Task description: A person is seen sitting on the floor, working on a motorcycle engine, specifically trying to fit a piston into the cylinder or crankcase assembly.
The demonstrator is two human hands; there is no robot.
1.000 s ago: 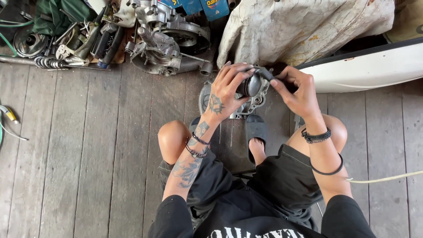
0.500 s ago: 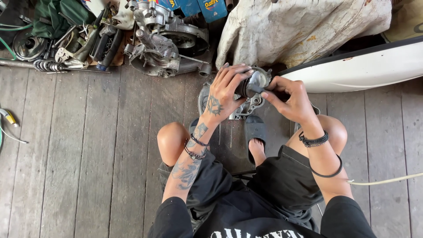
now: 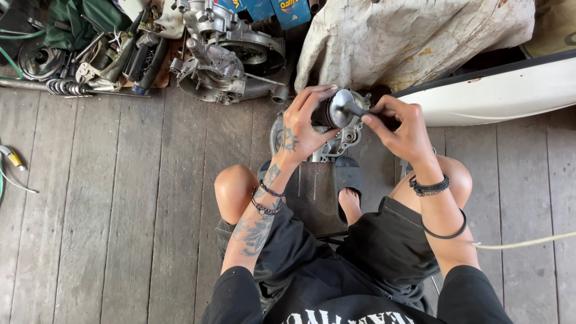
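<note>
Two hands work one part: the left hand point(image 3: 303, 123) grips the round metal piece point(image 3: 333, 110), the right hand point(image 3: 401, 127) pinches its shaft point(image 3: 357, 111); next seems a careful turn.

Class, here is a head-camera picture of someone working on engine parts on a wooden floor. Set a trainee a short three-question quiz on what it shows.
1. True or false: the left hand grips the dark cylindrical metal part with a shiny round end.
2. What do the right hand fingers pinch: A) the thin shaft sticking out of the part's shiny end, B) the coiled metal spring, C) the white cable?
3. What lies on the grey plank floor directly beneath the hands?

Key
1. True.
2. A.
3. A silver cast-metal engine casing, in front of the person's black sandal.
</note>
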